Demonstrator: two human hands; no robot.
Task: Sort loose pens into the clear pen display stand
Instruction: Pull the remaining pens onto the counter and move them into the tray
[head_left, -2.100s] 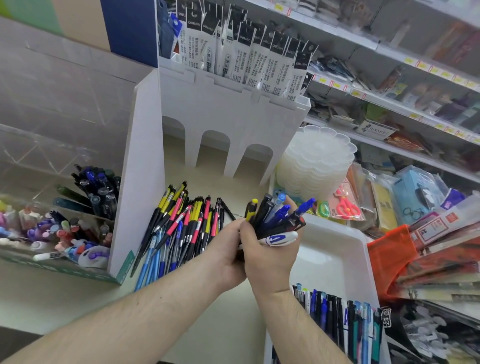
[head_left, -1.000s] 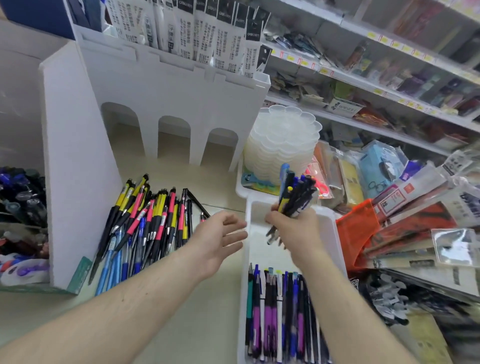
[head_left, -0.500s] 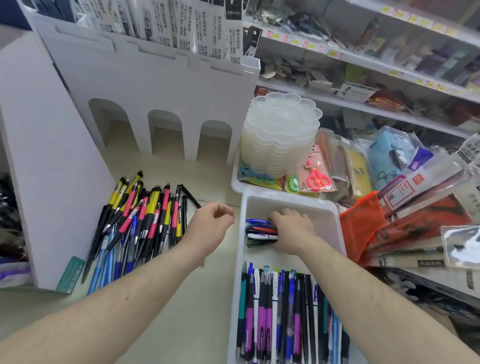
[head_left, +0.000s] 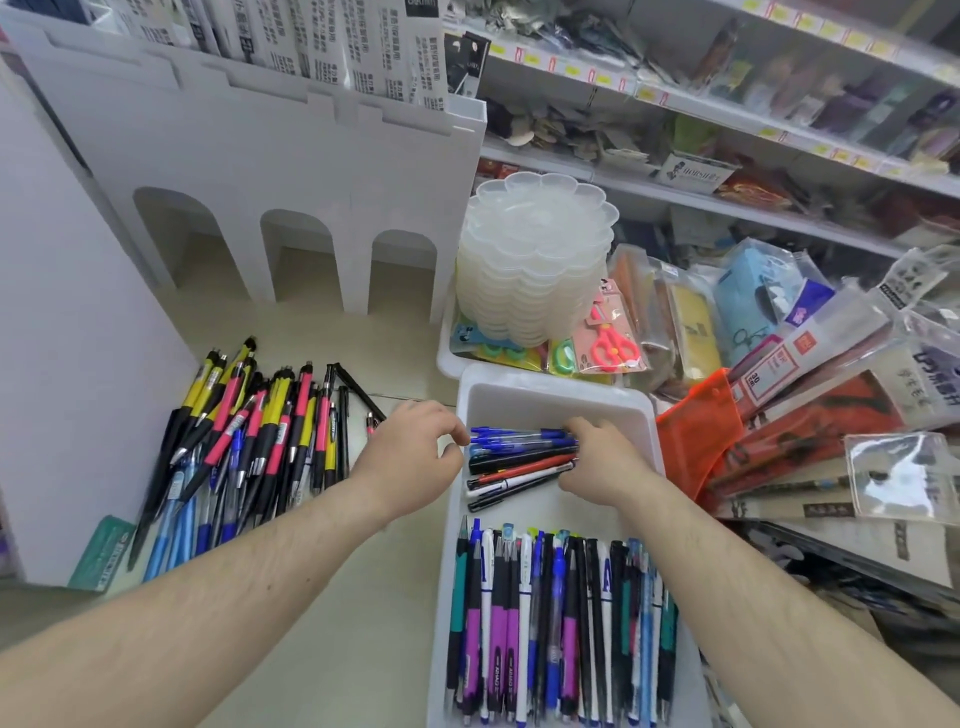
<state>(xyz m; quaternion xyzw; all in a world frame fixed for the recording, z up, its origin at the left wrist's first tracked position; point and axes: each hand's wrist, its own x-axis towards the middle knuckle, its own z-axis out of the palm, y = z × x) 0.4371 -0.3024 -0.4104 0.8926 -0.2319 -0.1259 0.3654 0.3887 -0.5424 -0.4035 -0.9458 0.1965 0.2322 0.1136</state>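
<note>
A white tray (head_left: 553, 397) lies on the shelf in front of me. Across its middle lies a small bundle of pens (head_left: 519, 460), blue, black, red and white. My right hand (head_left: 605, 465) covers the bundle's right ends, thumb and fingers curled round them. Just left of the tray's rim, my left hand (head_left: 410, 457) hovers loosely curled and holds nothing, its thumb close to the blue pens' tips. A row of pens (head_left: 561, 623) lies lengthwise in the tray's near part. A pile of loose pens (head_left: 249, 452), yellow, pink, black and blue, lies on the shelf to the left.
A white arched display unit (head_left: 311, 171) stands behind the pile, with a white side panel (head_left: 67, 364) at the left. Behind the tray stands a stack of clear flower-shaped palettes (head_left: 535, 270) with packaged scissors (head_left: 610, 343). Orange and clear packets (head_left: 769, 426) crowd the right.
My right hand carried the bundle from above the tray down into it and laid it crosswise. My left hand let go of the bundle and moved up beside the tray's rim.
</note>
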